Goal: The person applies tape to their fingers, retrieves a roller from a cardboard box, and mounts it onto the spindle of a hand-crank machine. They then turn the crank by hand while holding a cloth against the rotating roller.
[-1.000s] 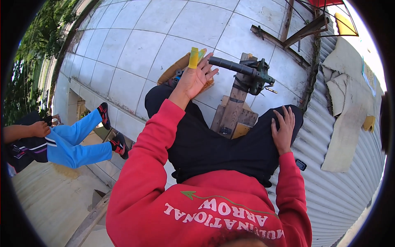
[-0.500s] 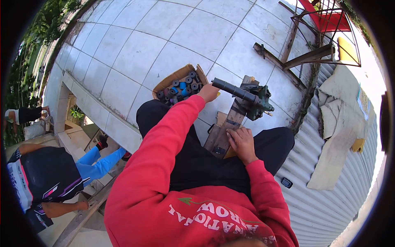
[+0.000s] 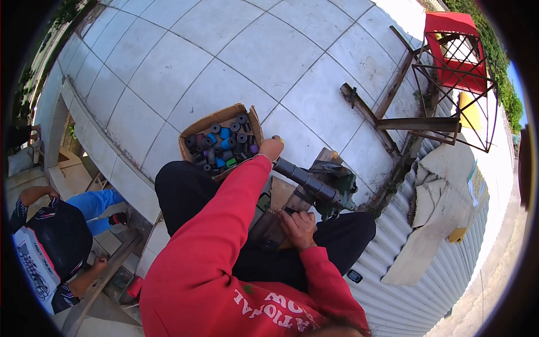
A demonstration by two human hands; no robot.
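Observation:
My left hand is closed, by the free end of a dark stepped metal shaft; a speck of yellow shows at its fingers, but what it holds is hidden. The shaft juts from a dark green vise-like tool mounted on a wooden board. My right hand rests on this board between my knees, fingers bent and drawn together by a small dark piece too unclear to name. Left of my left hand stands a cardboard box of black, blue and purple cylindrical bushings.
A black phone-like device lies on corrugated roofing at my right. Beyond are cloth sheets, rusty steel bars and a red chair-like frame. At lower left, a person in a black shirt stands below the ledge.
My view has shifted, sliding the box and board left and down in the picture. My right hand's fingers have gone from resting spread on the board to bent around its dark piece.

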